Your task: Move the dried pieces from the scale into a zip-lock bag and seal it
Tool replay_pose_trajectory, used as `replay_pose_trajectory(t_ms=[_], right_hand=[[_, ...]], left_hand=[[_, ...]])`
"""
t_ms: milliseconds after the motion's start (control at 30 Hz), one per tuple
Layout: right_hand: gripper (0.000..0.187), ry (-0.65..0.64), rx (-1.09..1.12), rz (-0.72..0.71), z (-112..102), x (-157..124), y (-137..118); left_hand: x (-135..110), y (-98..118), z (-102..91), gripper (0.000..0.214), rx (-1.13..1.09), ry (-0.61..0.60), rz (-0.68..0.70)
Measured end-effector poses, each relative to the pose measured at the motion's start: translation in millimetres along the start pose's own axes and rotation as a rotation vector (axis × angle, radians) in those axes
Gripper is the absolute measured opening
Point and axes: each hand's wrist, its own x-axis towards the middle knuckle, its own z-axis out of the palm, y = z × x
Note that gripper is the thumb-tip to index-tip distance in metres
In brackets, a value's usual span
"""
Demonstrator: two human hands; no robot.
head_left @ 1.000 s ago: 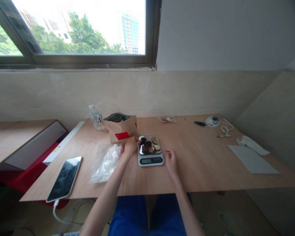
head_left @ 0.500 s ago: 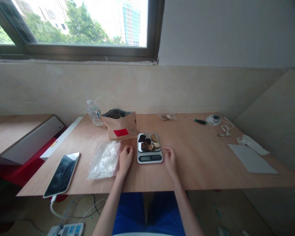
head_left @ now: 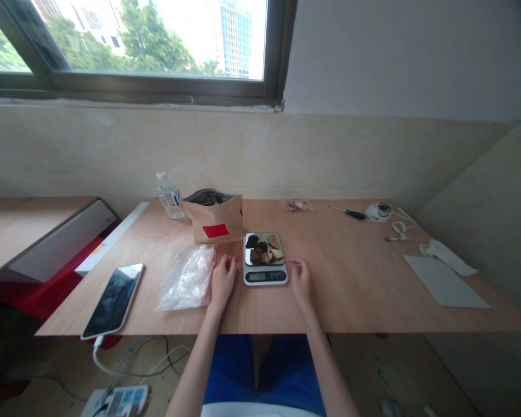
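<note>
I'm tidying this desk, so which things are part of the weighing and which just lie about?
In use: scale, dried pieces on its pan, brown paper bag, clear plastic bag.
Lying about: phone, water bottle, screwdriver, paper sheet.

Two bare forearms reached fwd from bottom of frame, roughly parallel, angled slightly inward. L hand (head_left: 223, 279) lay low, palm down, fingers loosely curled, thumb tucked near index; nothing held. R hand (head_left: 300, 280) mirrored it, also palm down w/ fingers loosely curled, empty. Hands were apart, level w/ each other, wrists straight.
</note>
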Motion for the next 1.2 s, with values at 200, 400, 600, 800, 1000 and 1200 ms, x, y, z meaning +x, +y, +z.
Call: replay_pose_trajectory(t_ms=[200, 400, 600, 800, 1000, 1200], right_hand=[[0.020, 0.001, -0.007, -0.002, 0, 0, -3], [0.019, 0.003, 0.004, 0.012, 0, -1, -3], [0.019, 0.016, 0.007, -0.021, 0, 0, -1], [0.022, 0.045, 0.038, 0.007, 1, 1, 5], [0.025, 0.089, 0.105, 0.058, -4, -4, -11], [0.027, -0.149, 0.229, -0.032, 6, -42, -99]], left_hand=[[-29, 9, -8.3, 0.027, 0.024, 0.127, -0.044], [-39, 28, -39.0, 0.020, 0.252, 0.577, 0.117], [-37, 37, -70.3, 0.026, 0.511, 0.396, -0.025], [-56, 3, -95.3, 0.039, 0.636, 0.038, -0.245], [-59, -3, -114.0, 0.036, 0.319, 0.043, -0.198], [-63, 50, -93.2, 0.044, -0.045, 0.207, -0.138]])
